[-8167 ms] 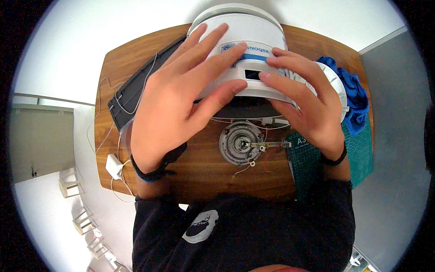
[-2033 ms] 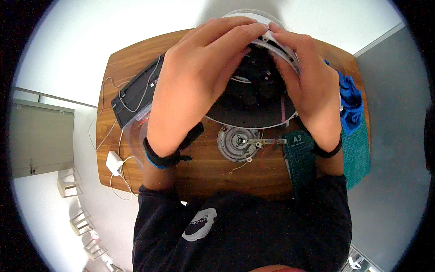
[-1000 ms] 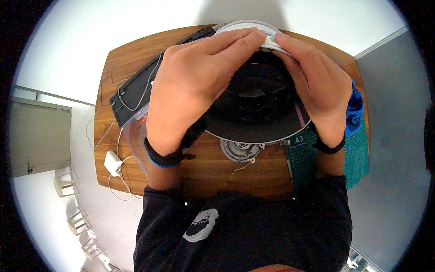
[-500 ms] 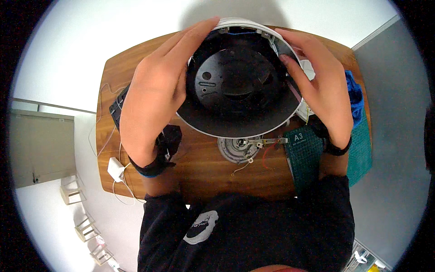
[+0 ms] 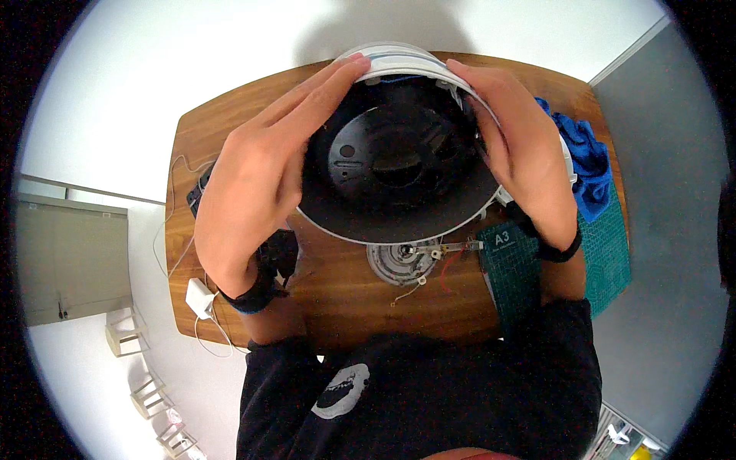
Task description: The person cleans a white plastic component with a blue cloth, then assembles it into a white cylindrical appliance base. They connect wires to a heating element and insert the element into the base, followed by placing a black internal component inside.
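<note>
Between my two hands is a rice cooker housing [image 5: 399, 225], a round shell with a pale outer wall and a black inside. It is tilted so that its black interior, with holes and a slot, faces me. My left hand [image 5: 257, 169] is closed round its left side, fingertips at the upper rim. On the other side my right hand [image 5: 529, 142] grips the upper right rim, its thumb inside or at the edge. Just below the housing lies a round metal heating plate [image 5: 383, 264], partly covered by it. A thin metal bracket [image 5: 458, 247] with wires extends from the plate.
A green cutting mat [image 5: 512, 257] covers the table's right part, with a crumpled blue cloth [image 5: 589, 165] above it. White adapter [image 5: 200, 297] and cables lie at the left edge. A black object [image 5: 280, 253] sits beside my left wrist.
The housing has come slightly lower in view, and my right hand has shifted left along its rim. More of the pale upper outer wall shows. My grip stays on both sides.
</note>
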`<state>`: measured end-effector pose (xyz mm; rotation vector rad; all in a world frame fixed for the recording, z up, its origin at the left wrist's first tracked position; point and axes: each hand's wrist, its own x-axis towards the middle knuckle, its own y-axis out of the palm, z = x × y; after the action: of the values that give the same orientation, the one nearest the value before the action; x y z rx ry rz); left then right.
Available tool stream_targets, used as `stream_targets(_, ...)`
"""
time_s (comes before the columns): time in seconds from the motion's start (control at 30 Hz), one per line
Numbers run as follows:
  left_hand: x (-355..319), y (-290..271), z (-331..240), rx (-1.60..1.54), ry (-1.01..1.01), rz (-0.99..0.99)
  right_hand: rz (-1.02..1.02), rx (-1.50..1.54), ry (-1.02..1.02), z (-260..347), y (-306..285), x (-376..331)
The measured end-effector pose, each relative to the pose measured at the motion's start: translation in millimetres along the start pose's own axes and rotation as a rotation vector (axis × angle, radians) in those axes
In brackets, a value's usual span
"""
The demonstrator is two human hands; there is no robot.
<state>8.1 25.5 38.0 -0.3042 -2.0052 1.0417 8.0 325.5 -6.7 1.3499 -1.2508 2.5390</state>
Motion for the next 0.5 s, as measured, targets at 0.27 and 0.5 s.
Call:
stream_targets(0.27, -5.0, -6.6, 0.9, -0.143, -0.105, 0.074, 0.031, -0.116, -0.093, -11.4, 13.6, -3.7)
stream_targets(0.5, -11.4, -1.6, 11.7, -0.158, -0.057, 0.149, 0.066, -0.154, -0.213, -23.0, 16.7, -0.8)
